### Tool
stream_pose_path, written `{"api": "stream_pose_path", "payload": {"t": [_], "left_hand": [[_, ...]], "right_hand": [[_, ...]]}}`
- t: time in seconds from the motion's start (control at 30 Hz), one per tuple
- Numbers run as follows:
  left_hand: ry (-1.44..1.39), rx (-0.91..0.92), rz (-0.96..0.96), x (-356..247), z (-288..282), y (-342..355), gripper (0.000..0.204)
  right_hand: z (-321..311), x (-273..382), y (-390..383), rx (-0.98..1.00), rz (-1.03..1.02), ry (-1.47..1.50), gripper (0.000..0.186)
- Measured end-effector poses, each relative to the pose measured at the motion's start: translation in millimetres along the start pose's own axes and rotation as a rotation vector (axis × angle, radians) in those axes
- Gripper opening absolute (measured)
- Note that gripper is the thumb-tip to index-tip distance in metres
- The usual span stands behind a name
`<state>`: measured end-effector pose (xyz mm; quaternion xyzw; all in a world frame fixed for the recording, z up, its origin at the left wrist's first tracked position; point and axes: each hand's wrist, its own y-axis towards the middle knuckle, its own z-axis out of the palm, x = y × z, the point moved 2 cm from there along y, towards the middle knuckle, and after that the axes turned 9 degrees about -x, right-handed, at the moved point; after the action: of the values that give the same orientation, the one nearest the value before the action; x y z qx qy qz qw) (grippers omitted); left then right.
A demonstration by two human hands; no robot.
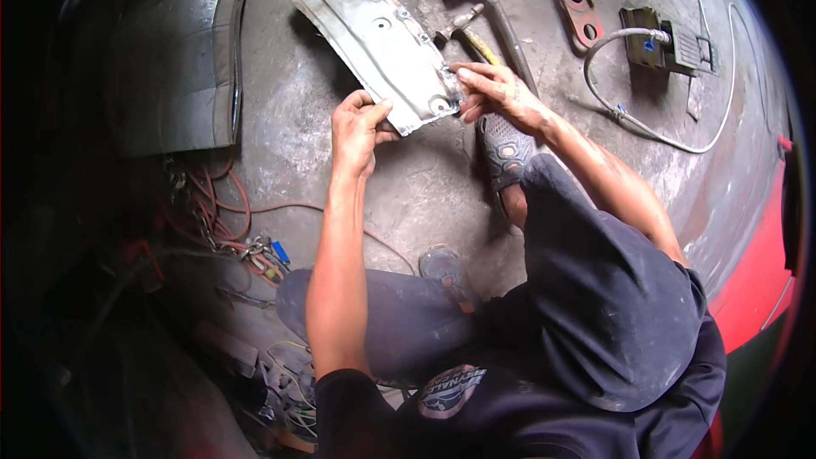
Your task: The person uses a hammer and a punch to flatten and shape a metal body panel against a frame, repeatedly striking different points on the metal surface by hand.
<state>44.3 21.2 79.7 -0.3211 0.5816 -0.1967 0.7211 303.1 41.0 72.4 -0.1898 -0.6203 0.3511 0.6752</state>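
A bare sheet-metal panel, long and silvery with a ragged right edge and a few round holes, is held up at a slant above the concrete floor. My left hand pinches its near left corner, thumb on top and fingers underneath. At the near right corner is my right hand, its fingers stretched toward the rough edge and apart from each other. Whether those fingertips touch the metal is hard to tell. Just beyond the right hand lie a large hammer and a smaller hammer with a yellow handle.
A red metal bracket and a boxy grey device with a hose lie at the far right. To the left are a grey padded panel, tangled red cable and a chain. My shoe stands near the panel.
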Motion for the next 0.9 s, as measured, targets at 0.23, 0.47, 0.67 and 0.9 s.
{"api": "stream_pose_path", "payload": {"t": [0.23, 0.47, 0.67, 0.9], "left_hand": [[-0.049, 0.037, -0.05, 7.2, 8.3, -11.2, 0.012], [0.24, -0.302, 0.192, 1.7, -6.8, -16.0, 0.042], [0.317, -0.155, 0.138, -21.7, 18.2, -45.9, 0.072], [-0.375, 0.055, -0.05, -8.1, -8.7, -51.5, 0.088]], "right_hand": [[7.5, -7.5, 5.3, 0.093, 0.07, 0.223, 0.057], [14.0, 0.5, -5.2, 0.028, -0.049, 0.061, 0.044], [55.0, 30.1, -47.7, -0.02, -0.437, -0.396, 0.033], [84.5, 51.3, -49.8, 0.4, -0.644, -0.462, 0.057]]}}
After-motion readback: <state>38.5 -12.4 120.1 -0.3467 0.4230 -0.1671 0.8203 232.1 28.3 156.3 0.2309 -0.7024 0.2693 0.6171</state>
